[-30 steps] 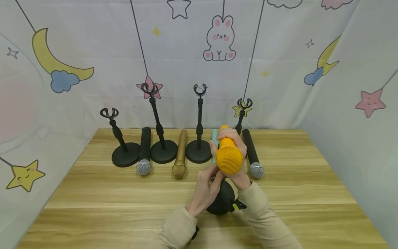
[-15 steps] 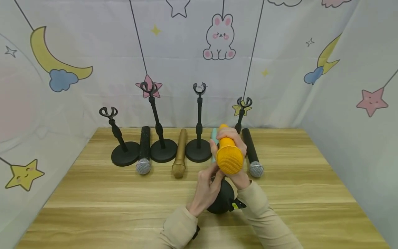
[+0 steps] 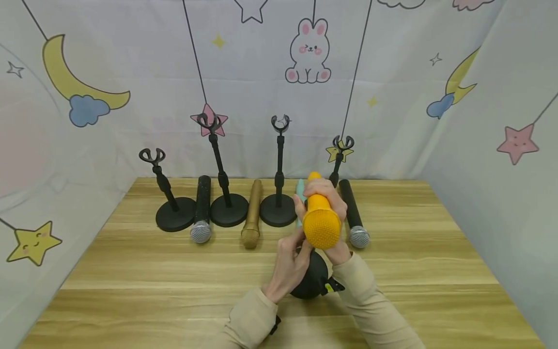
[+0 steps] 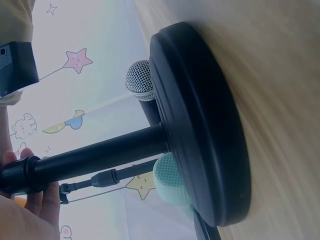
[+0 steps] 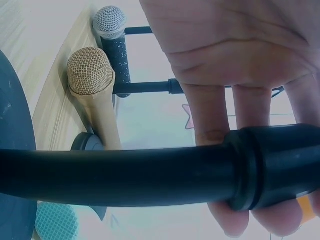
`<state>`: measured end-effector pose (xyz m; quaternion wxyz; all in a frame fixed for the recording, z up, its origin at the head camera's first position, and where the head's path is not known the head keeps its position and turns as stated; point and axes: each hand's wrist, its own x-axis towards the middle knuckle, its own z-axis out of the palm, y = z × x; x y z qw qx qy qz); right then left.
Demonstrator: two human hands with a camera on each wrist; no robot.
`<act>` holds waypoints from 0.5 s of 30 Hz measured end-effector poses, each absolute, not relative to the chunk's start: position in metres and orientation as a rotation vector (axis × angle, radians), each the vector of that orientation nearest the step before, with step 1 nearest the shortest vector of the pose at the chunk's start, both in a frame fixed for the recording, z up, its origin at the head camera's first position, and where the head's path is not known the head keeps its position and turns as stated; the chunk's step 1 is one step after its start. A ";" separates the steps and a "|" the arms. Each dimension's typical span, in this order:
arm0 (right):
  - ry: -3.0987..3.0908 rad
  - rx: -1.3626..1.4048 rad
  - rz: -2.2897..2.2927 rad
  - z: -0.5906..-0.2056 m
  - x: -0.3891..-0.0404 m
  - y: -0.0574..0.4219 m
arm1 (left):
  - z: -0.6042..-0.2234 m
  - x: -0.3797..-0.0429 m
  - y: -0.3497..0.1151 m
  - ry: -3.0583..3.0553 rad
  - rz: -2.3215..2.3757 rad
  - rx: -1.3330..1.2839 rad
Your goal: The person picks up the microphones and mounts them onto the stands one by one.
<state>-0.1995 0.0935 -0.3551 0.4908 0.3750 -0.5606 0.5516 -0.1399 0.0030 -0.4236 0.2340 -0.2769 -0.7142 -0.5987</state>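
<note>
An orange microphone (image 3: 321,229) is in my right hand (image 3: 336,201), whose fingers wrap over its handle, with the mesh head facing me. Below it, a black microphone stand stands with its round base (image 3: 310,278) on the table. My left hand (image 3: 287,266) grips the stand's collar (image 4: 20,175) under the microphone. In the right wrist view the left palm (image 5: 245,50) shows, its fingers passing behind the collar. The stand's clip is hidden by the right hand and microphone.
More black stands (image 3: 228,211) (image 3: 278,212) (image 3: 174,214) (image 3: 342,150) line the back of the wooden table (image 3: 165,300). Between them lie a speckled black microphone (image 3: 203,206), a gold one (image 3: 252,213), a mint one (image 3: 301,186) and a black one (image 3: 354,208).
The orange microphone's head dips slightly lower. Both hands keep their grip in nearly the same place.
</note>
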 end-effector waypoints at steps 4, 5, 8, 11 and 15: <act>-1.377 0.929 1.334 -0.356 -0.200 0.094 | -0.424 -0.139 0.003 -1.959 -1.655 -0.753; -1.393 0.937 1.335 -0.357 -0.199 0.095 | -0.424 -0.139 0.003 -1.955 -1.651 -0.755; -1.486 0.964 1.324 -0.361 -0.199 0.100 | -0.424 -0.139 0.004 -1.952 -1.648 -0.754; -1.564 0.997 1.315 -0.365 -0.199 0.106 | -0.424 -0.140 0.004 -1.950 -1.636 -0.756; -1.597 1.007 1.354 -0.367 -0.199 0.109 | -0.425 -0.141 0.005 -1.949 -1.630 -0.765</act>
